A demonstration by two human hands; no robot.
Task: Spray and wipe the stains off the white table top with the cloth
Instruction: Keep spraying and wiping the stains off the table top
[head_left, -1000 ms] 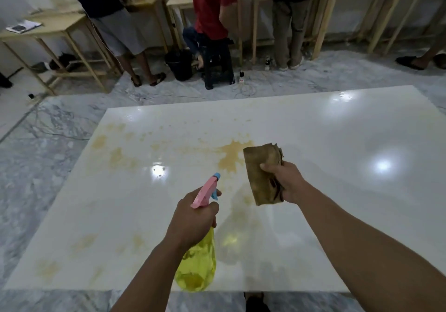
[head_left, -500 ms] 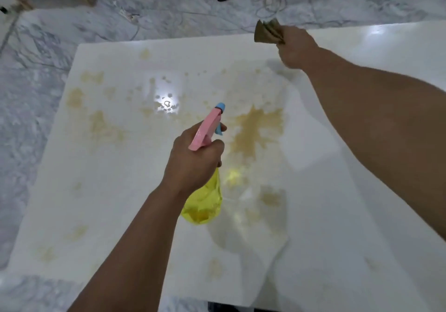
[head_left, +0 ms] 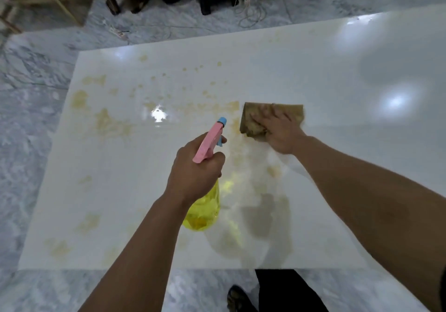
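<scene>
Left hand: grip clenched round the neck of a spray bottle, fingers curled under the pink trigger head, blue nozzle tip pointing away from the person and toward the stained patch; the yellow translucent body hangs below the fist, above the tabletop and not resting on it.

Right hand: laid palm-down on a folded brown cloth, fingers spread fairly flat across its top, pressing it against the surface (the fingers are motion-blurred, so how far the fingertips curl cannot be told). The cloth lies near the middle of the tabletop, just right of the bottle's nozzle, its left edge touching the end of a yellow-brown streak.

Stains: yellow-brown blotches and small spots scattered over the left half and far middle of the white glossy tabletop; fainter patches near the front-left corner and one just below the right wrist. The right half shows only ceiling-light glare.

Room: grey-veined marble floor on all sides; pale wooden table legs at far left; feet in sandals and a dark bag at the far edge; a coiled cable on the floor beyond the tabletop; the person's own dark trouser leg and shoe at the near edge
</scene>
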